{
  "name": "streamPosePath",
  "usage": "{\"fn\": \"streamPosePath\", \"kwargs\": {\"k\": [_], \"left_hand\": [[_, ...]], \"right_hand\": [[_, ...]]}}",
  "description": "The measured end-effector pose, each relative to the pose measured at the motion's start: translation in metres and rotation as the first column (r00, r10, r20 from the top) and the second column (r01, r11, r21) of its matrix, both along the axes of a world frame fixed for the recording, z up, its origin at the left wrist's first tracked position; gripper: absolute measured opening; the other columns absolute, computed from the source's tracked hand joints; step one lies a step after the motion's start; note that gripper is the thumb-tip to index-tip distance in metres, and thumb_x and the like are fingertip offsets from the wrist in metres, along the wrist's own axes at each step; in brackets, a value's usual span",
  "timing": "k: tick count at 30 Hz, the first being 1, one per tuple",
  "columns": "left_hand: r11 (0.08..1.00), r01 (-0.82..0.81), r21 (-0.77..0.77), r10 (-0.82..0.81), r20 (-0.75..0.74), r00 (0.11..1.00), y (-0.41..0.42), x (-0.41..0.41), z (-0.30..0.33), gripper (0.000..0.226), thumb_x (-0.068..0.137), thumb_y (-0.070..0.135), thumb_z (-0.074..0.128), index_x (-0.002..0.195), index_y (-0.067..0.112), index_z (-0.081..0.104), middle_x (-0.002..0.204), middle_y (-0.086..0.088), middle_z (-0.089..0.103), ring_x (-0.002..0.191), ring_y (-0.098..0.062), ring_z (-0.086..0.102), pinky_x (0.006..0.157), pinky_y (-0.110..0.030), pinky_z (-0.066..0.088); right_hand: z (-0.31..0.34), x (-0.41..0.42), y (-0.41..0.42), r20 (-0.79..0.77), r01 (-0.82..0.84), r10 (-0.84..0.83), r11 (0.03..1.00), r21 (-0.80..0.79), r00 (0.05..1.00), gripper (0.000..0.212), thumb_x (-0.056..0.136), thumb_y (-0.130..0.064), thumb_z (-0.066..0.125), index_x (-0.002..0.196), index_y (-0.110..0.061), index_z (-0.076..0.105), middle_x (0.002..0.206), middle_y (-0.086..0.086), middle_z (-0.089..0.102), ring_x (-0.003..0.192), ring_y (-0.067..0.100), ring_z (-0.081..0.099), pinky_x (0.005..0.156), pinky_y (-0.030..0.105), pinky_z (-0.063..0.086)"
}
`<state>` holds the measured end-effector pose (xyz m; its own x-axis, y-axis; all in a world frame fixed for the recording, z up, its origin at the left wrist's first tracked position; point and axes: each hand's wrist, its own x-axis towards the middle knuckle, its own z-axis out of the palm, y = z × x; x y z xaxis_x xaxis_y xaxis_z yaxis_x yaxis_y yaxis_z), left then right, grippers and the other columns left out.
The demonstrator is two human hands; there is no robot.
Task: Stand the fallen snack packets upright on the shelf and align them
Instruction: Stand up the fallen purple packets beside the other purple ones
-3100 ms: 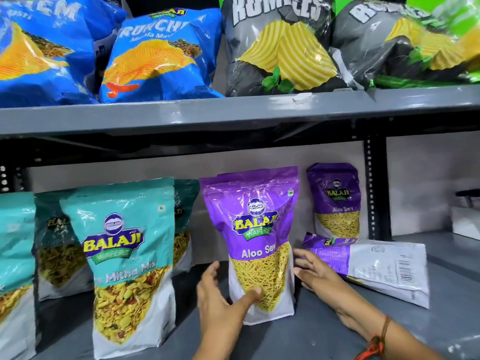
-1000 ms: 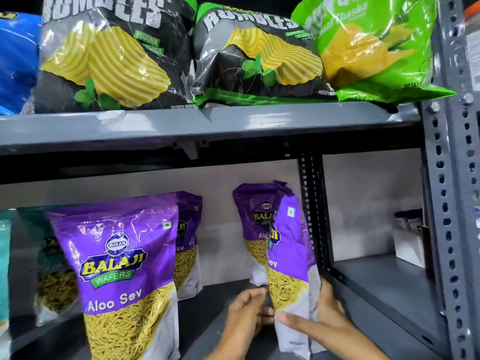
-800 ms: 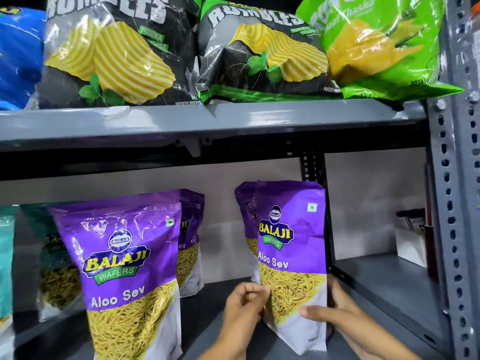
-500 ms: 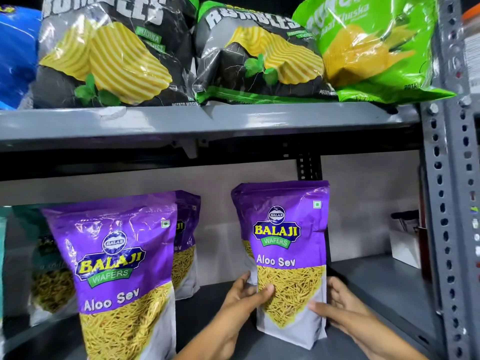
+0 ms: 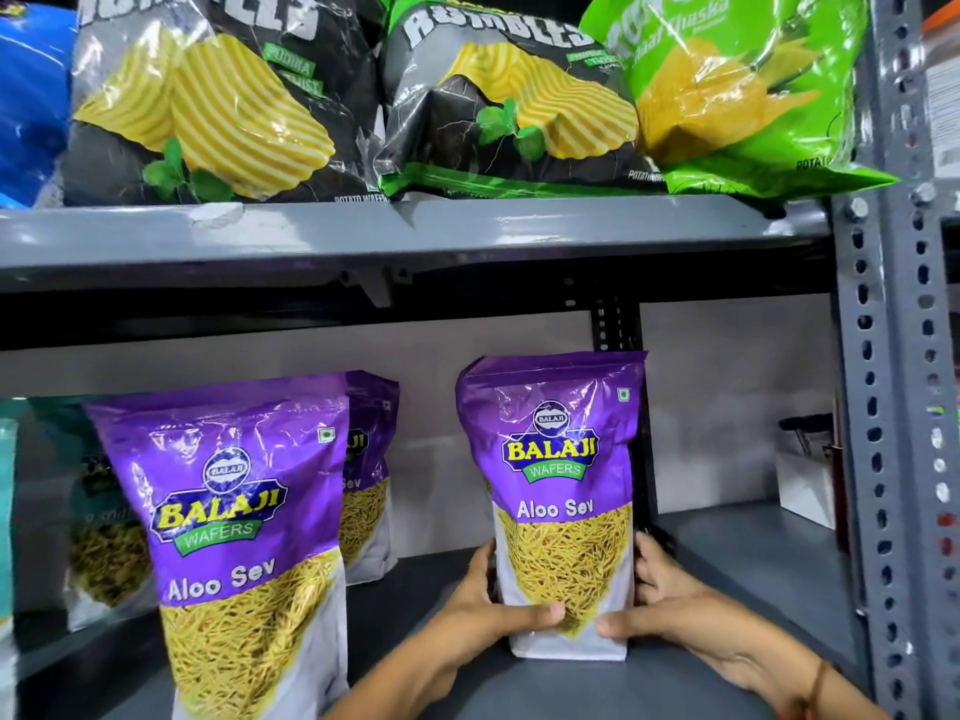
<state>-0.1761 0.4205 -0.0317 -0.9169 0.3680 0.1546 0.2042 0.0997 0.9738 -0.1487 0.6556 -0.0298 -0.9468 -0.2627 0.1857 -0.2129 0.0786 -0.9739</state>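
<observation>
We see a purple packet [image 5: 558,491] of Aloo Sev standing upright on the grey lower shelf [image 5: 727,553], its front facing us, right of centre and just in front of the black back post [image 5: 615,330]. Both hands are clamped on its lower part: the left hand [image 5: 483,605] wraps the left edge with its thumb pressed across the front near the bottom, and the right hand [image 5: 660,600] grips the right edge, its thumb also on the front. The base of the packet rests on the shelf.

To the left and nearer to us stands a second purple packet [image 5: 234,537], upright, with a third purple packet [image 5: 369,475] just behind it, partly hidden. Further left, teal packets [image 5: 104,511] stand in shadow; we cannot read their labels.

On the upper shelf [image 5: 415,236] lie two black bags of ridged crisps [image 5: 218,106], side by side, and a green bag [image 5: 737,96] at the right whose corner hangs over the edge. A blue bag [image 5: 31,106] shows at the far left. A perforated grey upright [image 5: 898,407] frames the right side, and a white box [image 5: 805,485] sits far back on the right of the lower shelf.
</observation>
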Motion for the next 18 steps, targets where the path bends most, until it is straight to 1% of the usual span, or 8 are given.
{"fn": "streamPosePath", "kwargs": {"k": [2,4,7,10,12,14,16,18], "left_hand": [[1.0,-0.005,-0.018,0.005,0.005,1.0,-0.002,-0.001,0.002,0.088,0.054,0.022,0.093,0.13,0.024,0.049,0.118,0.006,0.072,0.105,-0.005,0.07,0.08,-0.014,0.054],[0.999,-0.041,-0.014,0.041,0.006,0.999,0.003,0.002,0.001,0.079,0.055,0.02,0.093,0.125,0.02,0.055,0.111,0.004,0.076,0.1,-0.006,0.072,0.074,-0.013,0.055],[0.989,-0.15,-0.02,0.149,-0.021,0.989,0.011,0.016,-0.004,0.089,0.038,0.042,0.096,0.118,0.023,0.061,0.104,0.011,0.078,0.097,-0.006,0.073,0.086,-0.025,0.058],[0.928,-0.361,-0.09,0.353,-0.1,0.93,0.018,0.034,-0.013,0.087,0.027,0.063,0.089,0.106,0.036,0.065,0.098,0.023,0.076,0.094,0.002,0.07,0.09,-0.028,0.056],[0.909,-0.402,-0.113,0.386,-0.137,0.912,0.023,0.042,-0.013,0.084,0.027,0.067,0.086,0.104,0.041,0.064,0.099,0.025,0.075,0.094,0.003,0.069,0.09,-0.027,0.055],[0.899,-0.421,-0.124,0.404,-0.14,0.904,0.025,0.044,-0.012,0.084,0.028,0.069,0.085,0.104,0.042,0.063,0.1,0.025,0.074,0.097,0.003,0.068,0.092,-0.027,0.054],[0.901,-0.414,-0.133,0.398,-0.132,0.908,0.029,0.047,-0.008,0.084,0.03,0.068,0.085,0.106,0.042,0.062,0.103,0.024,0.073,0.099,0.002,0.067,0.093,-0.028,0.053],[0.914,-0.383,-0.13,0.369,-0.122,0.921,0.032,0.051,-0.004,0.083,0.031,0.065,0.086,0.107,0.046,0.058,0.111,0.022,0.071,0.104,0.001,0.065,0.096,-0.028,0.053]], "right_hand": [[0.001,-0.005,-0.005,0.003,0.001,-0.001,1.0,0.026,1.0,0.104,0.041,-0.01,0.097,0.131,-0.021,0.046,0.124,0.001,0.07,0.119,0.019,0.063,0.108,0.04,0.045],[0.002,-0.006,-0.003,0.002,0.001,-0.001,1.0,0.02,1.0,0.091,0.051,0.001,0.088,0.13,-0.017,0.048,0.123,0.003,0.071,0.118,0.02,0.064,0.106,0.039,0.047],[0.001,-0.009,0.002,0.015,-0.04,0.04,0.999,0.003,0.999,0.083,0.055,0.006,0.083,0.128,-0.016,0.051,0.122,0.007,0.072,0.117,0.026,0.065,0.104,0.04,0.05],[0.001,-0.011,0.006,0.063,-0.122,0.123,0.992,-0.006,0.99,0.085,0.046,0.005,0.083,0.124,-0.012,0.054,0.112,0.009,0.075,0.108,0.026,0.07,0.086,0.03,0.058],[0.0,-0.01,0.007,0.066,-0.136,0.137,0.991,-0.012,0.988,0.083,0.045,0.01,0.08,0.121,-0.01,0.055,0.104,0.006,0.078,0.098,0.02,0.073,0.076,0.023,0.059],[0.002,-0.006,0.008,0.07,-0.133,0.135,0.991,-0.027,0.988,0.079,0.048,0.015,0.076,0.12,-0.009,0.055,0.098,0.003,0.079,0.092,0.017,0.074,0.072,0.021,0.06],[0.002,-0.003,0.011,0.051,-0.115,0.116,0.993,-0.034,0.992,0.092,0.043,0.01,0.084,0.126,-0.009,0.051,0.101,0.004,0.079,0.097,0.019,0.073,0.075,0.022,0.06],[0.005,0.004,0.012,0.01,-0.067,0.068,0.996,-0.053,0.998,0.122,0.026,-0.012,0.099,0.134,-0.015,0.042,0.114,0.003,0.075,0.106,0.017,0.07,0.079,0.02,0.058]]}}
